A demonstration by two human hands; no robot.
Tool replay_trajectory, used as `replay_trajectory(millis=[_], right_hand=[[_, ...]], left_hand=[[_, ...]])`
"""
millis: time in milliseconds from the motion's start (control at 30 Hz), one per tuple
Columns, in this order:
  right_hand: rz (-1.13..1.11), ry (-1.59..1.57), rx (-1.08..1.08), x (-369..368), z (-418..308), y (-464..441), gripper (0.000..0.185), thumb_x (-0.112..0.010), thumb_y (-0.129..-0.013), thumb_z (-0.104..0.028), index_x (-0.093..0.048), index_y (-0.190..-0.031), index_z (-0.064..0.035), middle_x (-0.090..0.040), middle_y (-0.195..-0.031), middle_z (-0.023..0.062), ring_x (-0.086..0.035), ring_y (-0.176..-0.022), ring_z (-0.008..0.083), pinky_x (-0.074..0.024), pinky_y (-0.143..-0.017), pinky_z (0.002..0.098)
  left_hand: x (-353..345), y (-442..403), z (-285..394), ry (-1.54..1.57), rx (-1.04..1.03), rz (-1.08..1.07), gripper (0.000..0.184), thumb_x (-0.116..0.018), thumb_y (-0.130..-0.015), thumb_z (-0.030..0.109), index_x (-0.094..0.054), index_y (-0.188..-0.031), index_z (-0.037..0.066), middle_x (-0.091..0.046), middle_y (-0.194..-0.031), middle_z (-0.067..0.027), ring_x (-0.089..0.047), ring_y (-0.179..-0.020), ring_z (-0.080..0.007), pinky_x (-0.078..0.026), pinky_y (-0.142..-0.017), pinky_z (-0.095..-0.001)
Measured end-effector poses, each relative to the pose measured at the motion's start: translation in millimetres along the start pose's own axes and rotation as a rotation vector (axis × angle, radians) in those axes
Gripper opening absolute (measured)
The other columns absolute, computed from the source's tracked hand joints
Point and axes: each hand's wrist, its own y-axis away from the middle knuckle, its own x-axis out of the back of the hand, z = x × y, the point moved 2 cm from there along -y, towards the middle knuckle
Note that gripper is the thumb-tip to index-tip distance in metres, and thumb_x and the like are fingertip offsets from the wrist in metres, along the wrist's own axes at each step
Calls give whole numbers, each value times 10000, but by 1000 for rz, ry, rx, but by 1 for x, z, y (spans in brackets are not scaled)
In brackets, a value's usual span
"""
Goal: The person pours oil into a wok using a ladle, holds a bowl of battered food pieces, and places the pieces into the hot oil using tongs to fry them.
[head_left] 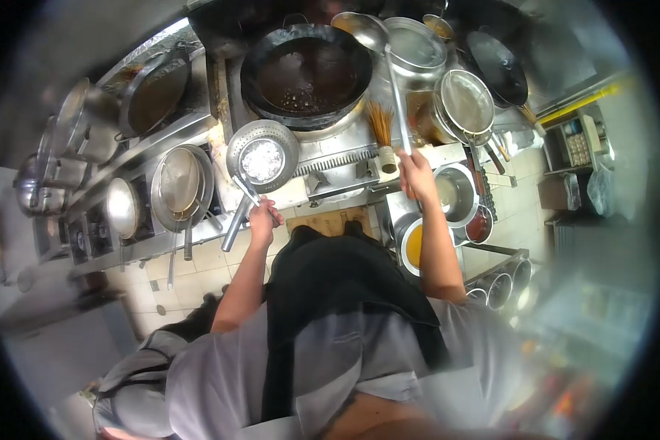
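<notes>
My right hand [416,174] is closed around the long handle of a metal ladle [397,95]. The ladle's bowl is at the back, between the wok [304,73] and a round metal pot [416,48]. My left hand [263,218] grips a slim metal handle [248,192] that reaches the rim of a perforated strainer [287,150]; what is on its far end I cannot make out. Bright white pieces lie in the strainer, whose own thick handle [233,229] hangs over the counter's front edge. Dark liquid fills the wok behind it.
A bamboo brush [380,125] stands between the wok and my right hand. At right are a round mesh strainer [466,101], a deep pot [453,194] and a container of yellow liquid [413,246]. More pans [154,95] sit at left. Behind me, at lower left, is another person [139,381].
</notes>
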Motion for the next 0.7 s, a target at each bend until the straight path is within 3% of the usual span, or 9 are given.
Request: replay_trajectory(millis=[100, 167, 300, 400, 467, 500, 567, 633, 700], right_hand=[[47, 421, -32, -45, -70, -15, 405, -561, -1010, -348, -550, -921, 47, -595, -607, 124, -561, -387, 205, -403, -330, 354], [35, 522, 24, -65, -61, -50, 415, -527, -1016, -357, -565, -988, 55, -554, -543, 106, -566, -376, 232, -423, -346, 381], [58, 535, -94, -95, -72, -51, 447, -525, -1016, -360, -566, -953, 81, -545, -521, 122, -566, -373, 253, -419, -347, 395], [-39, 509, -225, -108, -49, -58, 442, -531, -1021, -338, -561, -998, 102, -543, -559, 97, -539, -387, 215, -423, -361, 362], [-135, 113, -202, -118, -31, -62, 385, -508, -1044, -301, -551, -851, 30, -568, -609, 92, -510, -400, 186, -429, -376, 323], [-130, 113, -206, -121, -37, -56, 385, -508, -1044, -301, -551, -851, 30, -568, -609, 92, -510, -400, 186, -429, -376, 323], [-215, -302, -412, -130, -57, -38, 292, -478, -1059, -264, -511, -885, -31, -484, -604, 12, -438, -424, 120, -388, -363, 286], [-254, -486, -483, -132, -60, -38, 244, -453, -1066, -231, -476, -933, -28, -448, -615, -19, -425, -448, 85, -381, -371, 247], [-377, -966, -680, -131, -70, -34, 295, -475, -1061, -249, -468, -959, 28, -470, -631, -9, -460, -432, 73, -382, -357, 201]], left_hand=[[0, -3, 9, -9, 17, -30, 387, -532, -1023, 398, -557, -925, 25, -506, -620, -44, -548, -465, -183, -458, -437, -329], [4, -9, 12, 5, 7, -75, 390, -524, -1027, 404, -560, -932, 27, -496, -619, -37, -540, -463, -180, -451, -432, -332], [15, -13, 18, 13, 11, -78, 390, -516, -1032, 404, -560, -944, 27, -485, -620, -32, -532, -461, -178, -446, -431, -334], [28, -12, 19, -20, 29, -61, 384, -511, -1035, 398, -558, -957, 25, -478, -623, -31, -534, -468, -176, -445, -435, -328], [36, -11, 21, -10, 11, -60, 390, -542, -1015, 416, -582, -927, 38, -492, -609, -24, -552, -481, -171, -436, -438, -308], [38, -8, 24, -11, 15, -64, 390, -542, -1015, 416, -582, -927, 38, -492, -609, -24, -552, -481, -171, -436, -438, -308], [41, -3, 32, -15, 30, -102, 384, -544, -1014, 411, -583, -922, 40, -489, -604, -23, -557, -484, -167, -440, -440, -302], [43, -4, 34, -18, 40, -116, 386, -545, -1013, 411, -583, -920, 38, -488, -601, -23, -556, -483, -167, -441, -440, -303], [44, -6, 33, -20, 48, -131, 388, -546, -1012, 410, -583, -917, 36, -487, -599, -22, -555, -482, -166, -442, -441, -304]])
